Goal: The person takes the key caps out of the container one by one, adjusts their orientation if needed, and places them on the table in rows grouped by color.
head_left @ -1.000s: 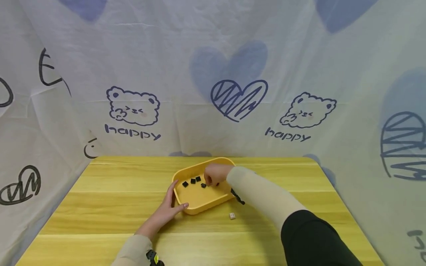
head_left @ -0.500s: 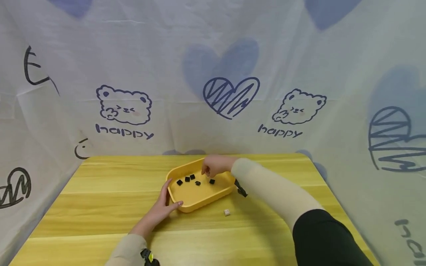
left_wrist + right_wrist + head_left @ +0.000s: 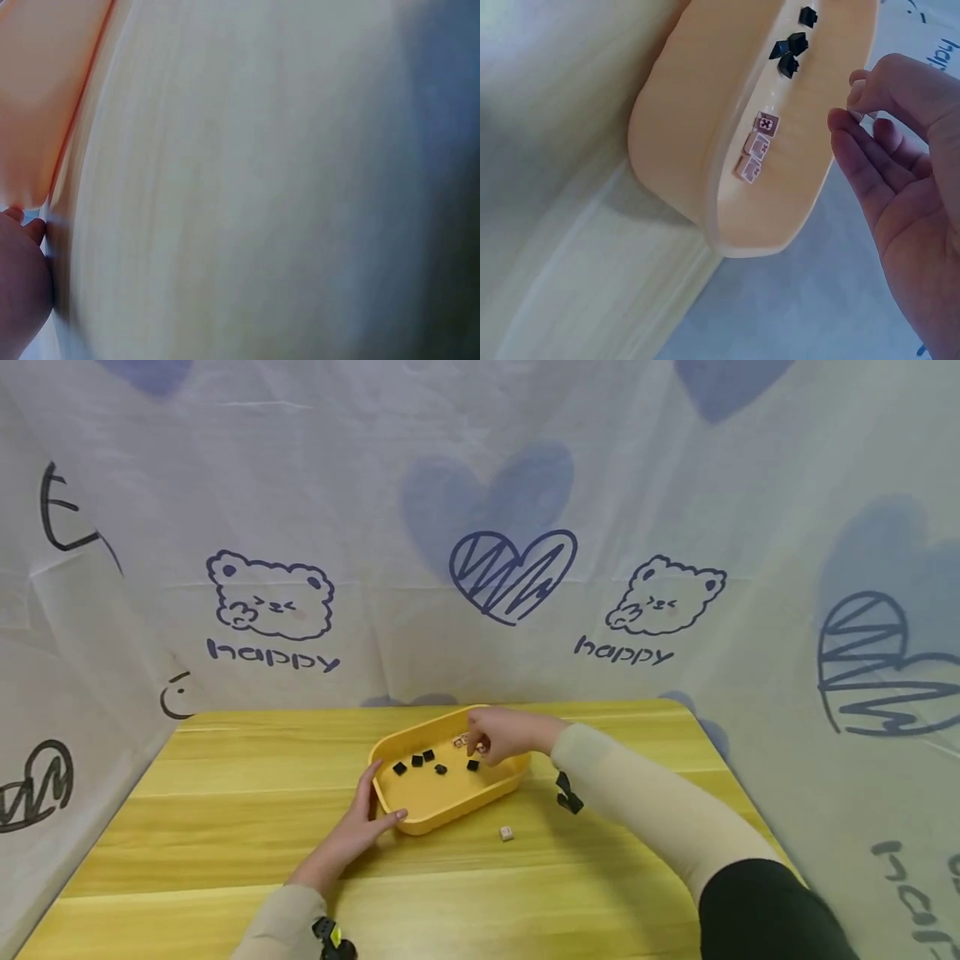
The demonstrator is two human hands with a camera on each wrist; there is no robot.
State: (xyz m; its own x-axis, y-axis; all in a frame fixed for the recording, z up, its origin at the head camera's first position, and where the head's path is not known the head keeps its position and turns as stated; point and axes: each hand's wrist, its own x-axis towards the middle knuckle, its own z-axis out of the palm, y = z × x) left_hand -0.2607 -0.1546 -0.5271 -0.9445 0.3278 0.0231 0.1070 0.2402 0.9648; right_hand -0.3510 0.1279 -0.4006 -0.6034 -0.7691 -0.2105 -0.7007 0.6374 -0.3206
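Observation:
My left hand (image 3: 352, 831) grips the left end of a yellow plastic tray (image 3: 450, 814), its thumb on the near rim. In the left wrist view, that hand (image 3: 22, 277) shows only at the edge, beside the tray wall (image 3: 45, 90). Over the tray's right half, my right hand (image 3: 506, 735) has thumb and forefinger pinched together. The right wrist view shows a tiny pale piece, apparently a white keycap (image 3: 860, 116), mostly hidden between those fingertips. Several black keycaps (image 3: 788, 65) and white keycaps (image 3: 757, 145) lie inside; one white keycap has a cross-shaped mark.
A single white keycap (image 3: 506, 833) lies on the wooden table (image 3: 450, 902), in front of the tray. Behind the table hangs a pale cloth (image 3: 375, 485) printed with hearts and bears.
My right hand has lifted from the tray floor and shifted right, uncovering a black keycap and some white keycaps. My left hand keeps its hold on the tray. The head view has drifted slightly.

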